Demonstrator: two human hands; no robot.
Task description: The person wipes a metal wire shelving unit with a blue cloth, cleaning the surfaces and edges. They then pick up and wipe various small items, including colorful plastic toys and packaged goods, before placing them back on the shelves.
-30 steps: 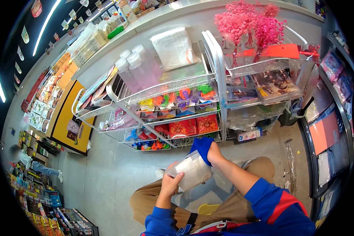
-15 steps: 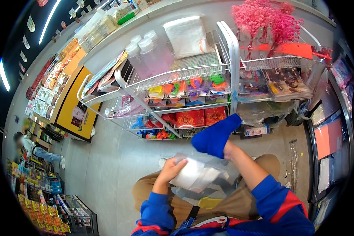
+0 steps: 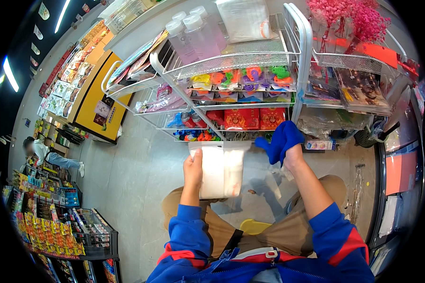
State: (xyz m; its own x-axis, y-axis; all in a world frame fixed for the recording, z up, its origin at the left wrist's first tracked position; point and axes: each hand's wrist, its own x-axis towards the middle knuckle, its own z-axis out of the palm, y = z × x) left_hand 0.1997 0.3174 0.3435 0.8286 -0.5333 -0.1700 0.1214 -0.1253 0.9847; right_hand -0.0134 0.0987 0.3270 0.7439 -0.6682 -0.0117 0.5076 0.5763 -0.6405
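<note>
My left hand (image 3: 192, 170) pinches the left edge of a clear plastic bag (image 3: 222, 172) with white, folded-looking contents. The bag hangs upright in front of the rack, its flat top edge uppermost. In my right hand (image 3: 293, 157) is a bunched blue cloth (image 3: 286, 140), with one end of it pointing left. Cloth and bag are apart, a gap of floor showing between them. The cloth covers some of my right fingers.
A white wire rack (image 3: 231, 60) ahead holds clear bottles (image 3: 200, 35), colourful toy packs and red packets (image 3: 242, 119). Pink dried flowers (image 3: 333, 21) top its right part. Something yellow (image 3: 254, 227) lies between my knees. Snack shelves (image 3: 52, 231) and a person (image 3: 49, 153) are at left.
The bag has gone from tilted to upright. My right hand has drawn the blue cloth rightward, away from the bag, and the cloth is now more crumpled. The view has shifted slightly.
</note>
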